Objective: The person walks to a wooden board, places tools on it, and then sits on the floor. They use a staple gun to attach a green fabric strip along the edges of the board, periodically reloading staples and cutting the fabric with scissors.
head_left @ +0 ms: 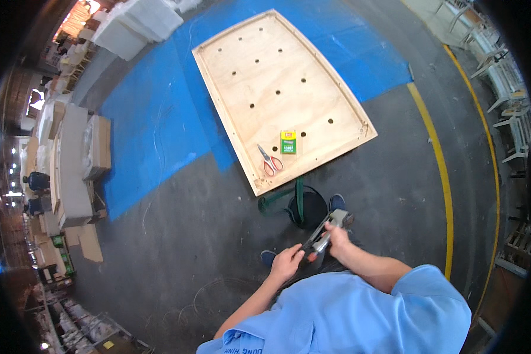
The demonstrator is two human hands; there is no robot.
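Observation:
In front of my body I hold a grey staple gun (pixel 340 219). My right hand (pixel 339 242) is wrapped around its handle, whose lower end carries a reddish fitting (pixel 312 257). The fingers of my left hand (pixel 286 263) are closed at the rear end of the gun's long dark magazine (pixel 316 231); whether they also pinch staples is too small to tell. Beyond my hands lies a wooden panel (pixel 265 65) with a raised rim and several round holes. Scissors with red and white handles (pixel 269 165) and a green and yellow box (pixel 288 143) rest on its near end.
Blue sheeting (pixel 153 135) spreads beneath and around the panel. Near my feet stands a round black object (pixel 308 209) with green webbing (pixel 300 199). Wrapped foam and cardboard pieces (pixel 76 159) line the left side; white chair frames (pixel 501 82) stand at right beyond yellow floor lines (pixel 439 159).

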